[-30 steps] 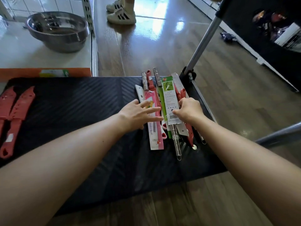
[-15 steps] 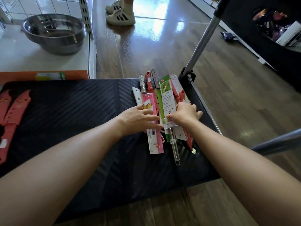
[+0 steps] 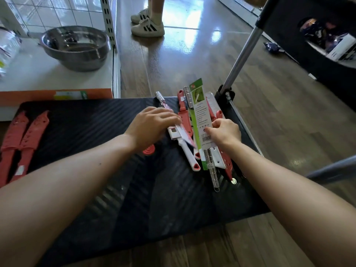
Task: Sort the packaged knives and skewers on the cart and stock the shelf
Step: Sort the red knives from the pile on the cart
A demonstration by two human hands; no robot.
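Observation:
A pile of packaged knives lies at the right end of the black cart deck (image 3: 115, 170). My left hand (image 3: 152, 126) grips a pink-carded knife (image 3: 185, 137), which is tilted and blurred above the pile. My right hand (image 3: 224, 132) pinches the lower part of a green and white carded package (image 3: 199, 112) with a steel handle sticking out below. A white-handled knife (image 3: 187, 154) and red sheathed knives (image 3: 184, 114) lie between the hands. Two more red sheathed knives (image 3: 25, 135) lie at the deck's left end.
The cart's metal handle pole (image 3: 242, 53) rises at the right rear corner. On the white shelf (image 3: 38, 78) to the left stand a steel bowl (image 3: 75, 47) and an orange box (image 3: 57, 94). A person's sneakers (image 3: 148, 26) stand on the wooden floor beyond.
My left hand has taken hold of the pink-carded knife and swung it up and left off the pile, uncovering the white-handled knife. My right hand stays on the green package.

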